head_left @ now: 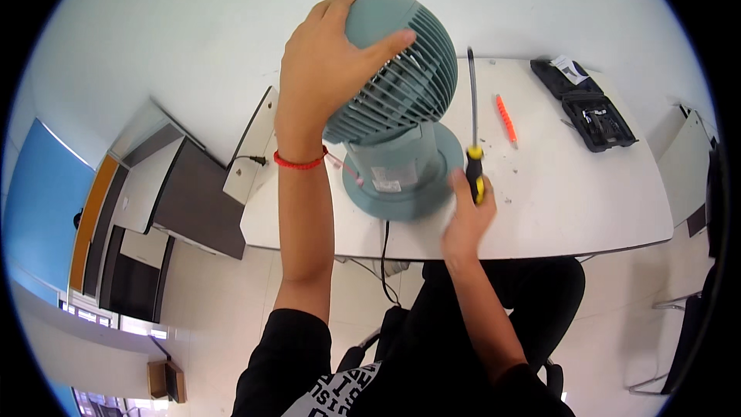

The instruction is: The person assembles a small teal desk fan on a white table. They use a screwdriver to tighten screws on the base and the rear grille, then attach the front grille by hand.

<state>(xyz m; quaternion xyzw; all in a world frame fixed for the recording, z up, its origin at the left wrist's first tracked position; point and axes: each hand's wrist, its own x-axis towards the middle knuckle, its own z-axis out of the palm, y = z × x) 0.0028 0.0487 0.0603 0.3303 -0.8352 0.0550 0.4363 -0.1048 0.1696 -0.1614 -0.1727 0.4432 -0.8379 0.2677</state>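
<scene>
A grey-green electric fan point(421, 81) with a round ribbed head stands on its wide base on the white table. My left hand point(318, 66) grips the top and left side of the fan's head, its thumb across the ribs and the fingertips over the far side. To the right of the base, my right hand point(468, 220) is closed around the black and yellow handle of a screwdriver point(475, 153). The screwdriver's long shaft points away from me, apart from the fan. My right hand is slightly blurred.
On the white table point(610, 208) lie an orange-red pen-like stick point(505, 118), an open black tool case point(596, 122) and several tiny bits. A black cord point(384, 262) hangs over the front edge. Left of the fan is a plug point(256, 160). Cabinets point(197, 193) stand at left.
</scene>
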